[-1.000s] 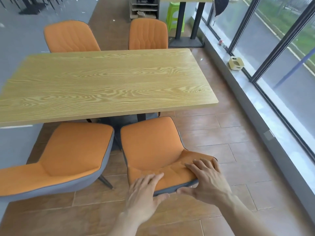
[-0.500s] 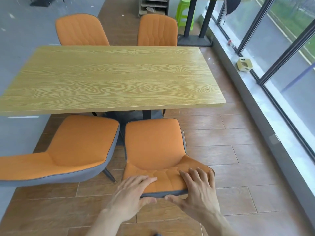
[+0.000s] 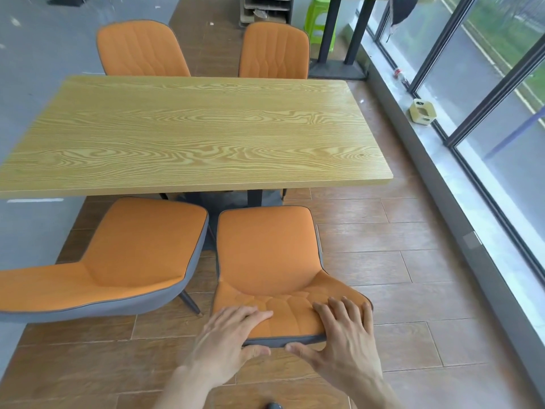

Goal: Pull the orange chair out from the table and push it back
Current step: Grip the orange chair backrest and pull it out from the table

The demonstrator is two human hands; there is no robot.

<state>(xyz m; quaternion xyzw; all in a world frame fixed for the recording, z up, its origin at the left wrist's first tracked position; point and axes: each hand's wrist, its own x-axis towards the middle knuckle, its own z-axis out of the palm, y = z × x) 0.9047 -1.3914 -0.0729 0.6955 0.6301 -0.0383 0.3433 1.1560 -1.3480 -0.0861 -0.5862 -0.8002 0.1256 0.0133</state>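
Note:
An orange chair [image 3: 265,249] with a grey back shell stands in front of me, its whole seat clear of the near edge of the wooden table [image 3: 194,131]. My left hand [image 3: 233,338] grips the top of its backrest, fingers over the orange front and thumb on the grey rim. My right hand [image 3: 345,335] holds the same backrest top a little to the right, fingers spread over the cushion and thumb under the rim.
A second orange chair [image 3: 124,255] stands close on the left, almost touching the first. Two more orange chairs [image 3: 274,51] are at the table's far side. A window sill [image 3: 460,184] and glass wall run along the right, with brown tiled floor between.
The chair has come away from the table toward me, so its seat no longer sits under the edge. Both hands kept their hold on the backrest, and the view shifted back.

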